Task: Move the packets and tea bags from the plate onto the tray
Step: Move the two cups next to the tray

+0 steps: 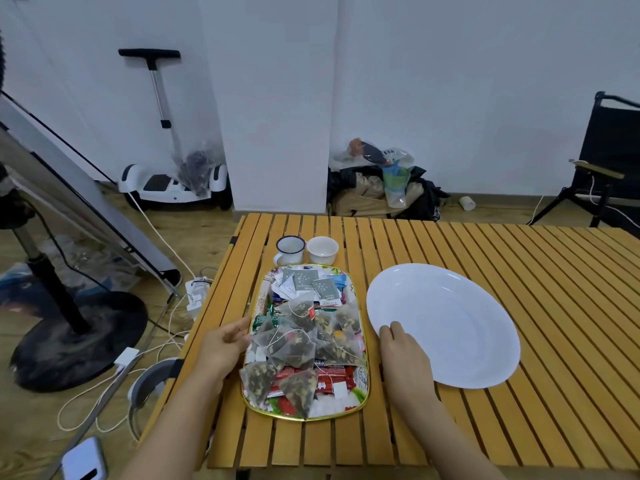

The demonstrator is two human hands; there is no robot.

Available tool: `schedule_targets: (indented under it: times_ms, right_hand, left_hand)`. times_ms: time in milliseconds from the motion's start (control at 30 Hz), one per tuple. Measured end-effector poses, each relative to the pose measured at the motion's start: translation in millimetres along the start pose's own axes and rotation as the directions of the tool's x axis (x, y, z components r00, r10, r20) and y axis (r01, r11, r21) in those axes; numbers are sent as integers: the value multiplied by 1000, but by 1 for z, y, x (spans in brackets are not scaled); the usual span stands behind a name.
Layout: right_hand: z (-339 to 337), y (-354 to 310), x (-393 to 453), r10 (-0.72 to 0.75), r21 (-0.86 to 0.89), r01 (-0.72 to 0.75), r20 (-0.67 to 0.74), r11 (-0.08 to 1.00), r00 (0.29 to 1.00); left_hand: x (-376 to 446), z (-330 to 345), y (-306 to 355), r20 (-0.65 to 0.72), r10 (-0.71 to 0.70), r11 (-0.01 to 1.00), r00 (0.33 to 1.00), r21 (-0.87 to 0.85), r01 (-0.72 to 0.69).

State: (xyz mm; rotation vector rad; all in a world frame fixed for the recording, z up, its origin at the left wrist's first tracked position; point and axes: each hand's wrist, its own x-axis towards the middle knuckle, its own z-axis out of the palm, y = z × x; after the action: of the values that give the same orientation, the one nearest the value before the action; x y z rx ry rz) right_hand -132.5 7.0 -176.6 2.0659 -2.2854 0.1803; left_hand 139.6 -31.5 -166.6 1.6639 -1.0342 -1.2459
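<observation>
A gold-rimmed floral tray (366,344) lies on the slatted wooden table and carries a heap of pyramid tea bags (294,344), red packets (332,379) and grey-and-white sachets (304,284). To its right sits a white plate (450,323) with nothing on it. My left hand (225,344) rests at the tray's left rim, fingers relaxed, holding nothing. On the plate's near-left edge lies my right hand (405,351), its fingertips touching the rim.
Two small white cups (291,249) (322,249) stand just behind the tray. The table (519,258) stretches right and back. On the floor to the left are a fan base (79,337), cables and a power strip (197,289).
</observation>
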Motion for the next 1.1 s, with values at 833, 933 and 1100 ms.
schedule_targets:
  times_ms: [833,933,1100]
  right_hand:
    - [35,-13,9,324,813,-358,222,459,920]
    - [34,-9,7,335,826,-341,198,449,921]
    - [35,-9,5,354,834,-337,186,436,917]
  left_hand:
    - [5,16,-18,-55,-29,972,998,-233,16]
    - [5,21,-19,-47,-26,974,999,-226,15]
    - [3,23,-16,-40,-1,984,999,-177,-6]
